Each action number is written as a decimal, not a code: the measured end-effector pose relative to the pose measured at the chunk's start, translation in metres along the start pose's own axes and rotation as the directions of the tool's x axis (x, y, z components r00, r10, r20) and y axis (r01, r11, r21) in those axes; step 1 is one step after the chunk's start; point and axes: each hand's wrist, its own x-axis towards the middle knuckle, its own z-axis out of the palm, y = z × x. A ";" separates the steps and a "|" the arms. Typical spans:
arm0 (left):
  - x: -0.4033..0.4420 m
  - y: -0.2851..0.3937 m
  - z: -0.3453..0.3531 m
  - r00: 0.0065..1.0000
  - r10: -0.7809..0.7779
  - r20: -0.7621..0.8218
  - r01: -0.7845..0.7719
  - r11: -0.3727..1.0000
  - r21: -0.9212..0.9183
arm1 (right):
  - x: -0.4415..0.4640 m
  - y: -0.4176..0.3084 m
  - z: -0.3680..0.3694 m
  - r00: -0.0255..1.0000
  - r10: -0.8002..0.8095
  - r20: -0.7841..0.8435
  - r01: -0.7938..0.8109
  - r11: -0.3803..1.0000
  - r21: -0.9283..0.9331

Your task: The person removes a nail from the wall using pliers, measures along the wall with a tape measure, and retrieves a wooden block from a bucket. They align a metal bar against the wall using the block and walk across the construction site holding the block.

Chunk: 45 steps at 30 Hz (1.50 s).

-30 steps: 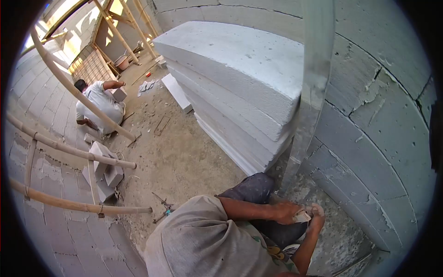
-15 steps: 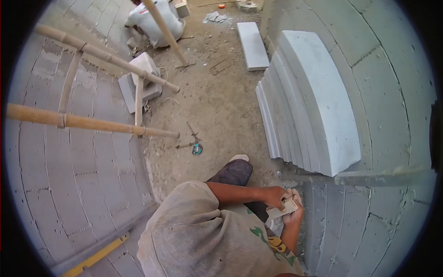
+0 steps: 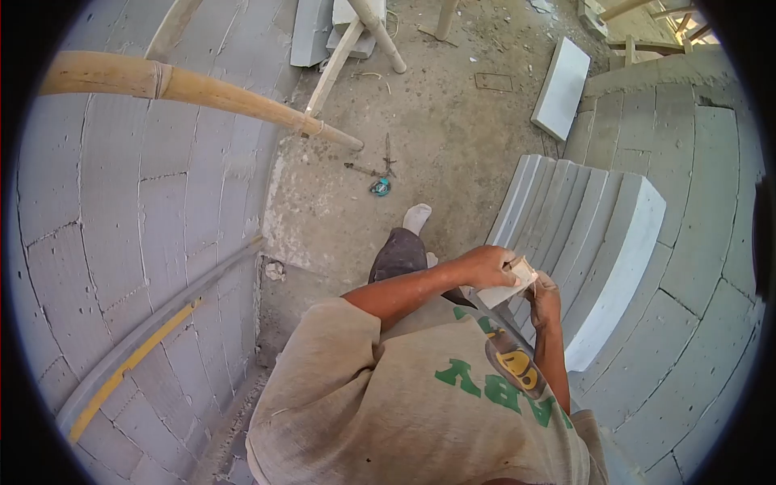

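A small pale, flat-sided object sits between my two hands, in front of my chest. My left hand reaches in from the left with its fingers closed round the upper part of this object. At its right edge, the bent fingers of my right hand pinch it. What the object is, I cannot make out. Just beyond and to the right of the hands stands a stack of pale slabs.
Bamboo poles cross the upper left. A teal tape-like tool lies on the floor near thin metal pieces. One white block rests farther back. A yellow-and-grey level leans along the left block wall.
The view has swung down and toward the left wall, and the other person has left it. Both hands are raised nearer the camera, still together at the pale object.
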 end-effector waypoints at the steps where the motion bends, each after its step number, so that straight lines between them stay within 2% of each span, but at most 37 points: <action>1: -0.003 0.005 -0.017 0.999 -0.021 -0.039 0.019 0.999 -0.032 | 0.007 -0.017 0.010 0.999 0.001 0.052 0.001 1.000 -0.030; 5: 0.010 0.028 -0.066 0.986 -0.033 -0.163 0.033 0.999 0.001 | 0.054 -0.063 0.033 0.942 -0.048 0.332 0.111 0.979 -0.172; 7: 0.031 0.036 -0.082 0.976 -0.019 -0.216 0.027 0.999 0.034 | 0.074 -0.089 0.040 0.936 -0.059 0.347 0.121 0.980 -0.159; 8: 0.044 0.038 -0.091 0.980 0.000 -0.201 -0.003 1.000 -0.014 | 0.083 -0.099 0.042 0.932 -0.059 0.357 0.119 0.982 -0.148; 10: 0.074 0.047 -0.110 0.984 0.023 -0.176 -0.044 0.992 -0.120 | 0.102 -0.123 0.041 0.945 -0.144 0.294 0.159 0.987 -0.029; 11: 0.088 0.061 -0.121 0.988 -0.009 -0.157 -0.005 0.996 -0.084 | 0.112 -0.135 0.038 0.949 -0.178 0.262 0.177 0.984 0.027; 14: 0.146 0.082 -0.142 0.930 0.167 -0.327 -0.110 0.976 0.188 | 0.154 -0.174 0.027 0.945 -0.232 0.229 0.153 0.936 0.317; 17: 0.200 0.116 -0.166 0.954 0.061 -0.292 -0.049 0.998 0.047 | 0.212 -0.208 0.009 0.940 -0.260 0.222 0.153 0.901 0.406; 19: 0.239 0.159 -0.191 0.966 -0.039 -0.257 0.044 0.999 0.012 | 0.234 -0.257 -0.002 0.931 -0.274 0.242 0.194 0.931 0.308; 22: 0.302 0.197 -0.228 0.966 0.032 -0.258 0.005 0.990 0.142 | 0.259 -0.339 -0.023 0.923 -0.295 0.249 0.250 0.948 0.197; 24: 0.331 0.226 -0.247 0.951 0.079 -0.299 -0.033 0.987 0.158 | 0.283 -0.381 -0.038 0.921 -0.288 0.263 0.273 0.957 0.093; 25: 0.348 0.240 -0.259 0.940 0.111 -0.322 -0.058 0.984 0.169 | 0.296 -0.400 -0.039 0.902 -0.361 0.238 0.364 0.931 0.034; 28: 0.402 0.234 -0.291 0.919 0.043 -0.392 -0.074 0.995 -0.063 | 0.332 -0.457 -0.053 0.928 -0.276 0.250 0.327 0.926 -0.190; 31: 0.450 0.220 -0.335 0.894 0.006 -0.448 -0.045 0.996 -0.078 | 0.384 -0.480 -0.063 0.953 -0.211 0.216 0.260 0.938 -0.230; 32: 0.464 0.223 -0.352 0.897 -0.038 -0.440 -0.034 0.988 -0.154 | 0.398 -0.485 -0.066 0.965 -0.177 0.193 0.223 0.941 -0.255; 34: 0.501 0.239 -0.395 0.906 -0.105 -0.411 -0.023 0.955 -0.295 | 0.434 -0.492 -0.076 0.975 -0.180 0.134 0.223 0.835 -0.502; 37: 0.580 0.262 -0.465 0.901 -0.027 -0.434 -0.105 0.955 -0.277 | 0.486 -0.484 -0.089 0.975 -0.218 0.040 0.181 0.676 -0.714; 40: 0.642 0.317 -0.528 0.923 -0.010 -0.384 -0.071 0.978 -0.195 | 0.535 -0.485 -0.102 0.992 -0.106 0.073 0.124 0.636 -0.762; 41: 0.668 0.338 -0.550 0.923 0.018 -0.384 -0.081 0.985 -0.150 | 0.534 -0.512 -0.100 0.997 -0.080 0.014 0.062 0.642 -0.764; 44: 0.732 0.392 -0.591 0.930 0.052 -0.365 -0.088 0.993 -0.081 | 0.544 -0.571 -0.101 0.976 -0.146 -0.160 -0.002 0.732 -0.681; 45: 0.749 0.405 -0.608 0.927 0.061 -0.370 -0.089 0.994 -0.059 | 0.545 -0.589 -0.099 0.971 -0.122 -0.206 -0.029 0.794 -0.607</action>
